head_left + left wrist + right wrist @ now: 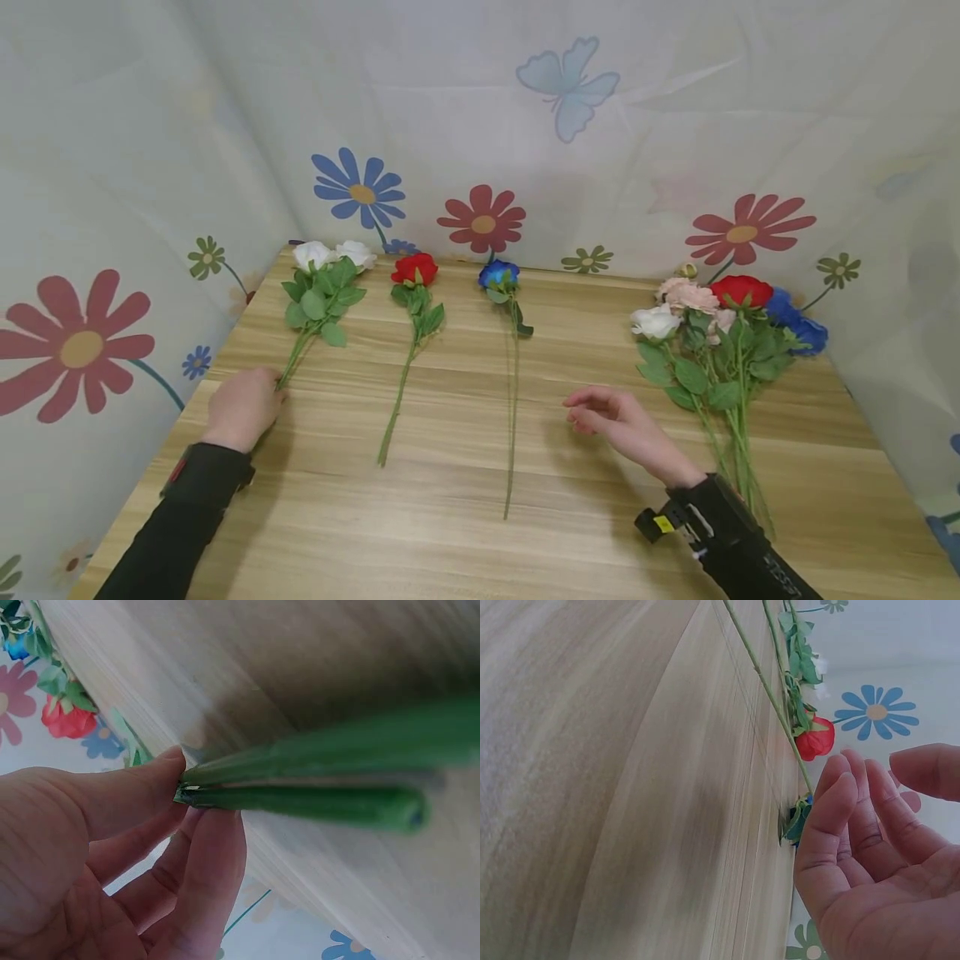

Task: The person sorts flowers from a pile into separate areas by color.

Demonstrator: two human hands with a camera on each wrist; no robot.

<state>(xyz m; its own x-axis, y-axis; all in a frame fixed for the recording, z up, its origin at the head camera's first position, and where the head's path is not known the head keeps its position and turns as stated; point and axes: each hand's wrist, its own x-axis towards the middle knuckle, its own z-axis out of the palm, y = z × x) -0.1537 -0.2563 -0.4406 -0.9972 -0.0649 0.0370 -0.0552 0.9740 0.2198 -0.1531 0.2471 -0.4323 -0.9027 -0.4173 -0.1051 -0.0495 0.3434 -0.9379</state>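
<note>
My left hand (pixel 243 408) pinches the green stems (pixel 300 761) of the white roses (pixel 313 255) at the table's left side; the left wrist view shows the stems between thumb and fingers. The white blooms lie toward the back edge, above their leaves. My right hand (pixel 626 429) hovers over the table with fingers loosely bent and nothing between them. Nearest on its left lies a single blue rose (pixel 498 275) with a long thin stem. Between the white and blue ones is a red rose (pixel 415 268) with leaves along its stem.
A mixed bunch of flowers (pixel 720 350), in white, pink, red and blue, lies on the right of the wooden table (pixel 442 550), its stems beside my right forearm. A flower-printed cloth (pixel 450 100) stands behind the table and along its sides.
</note>
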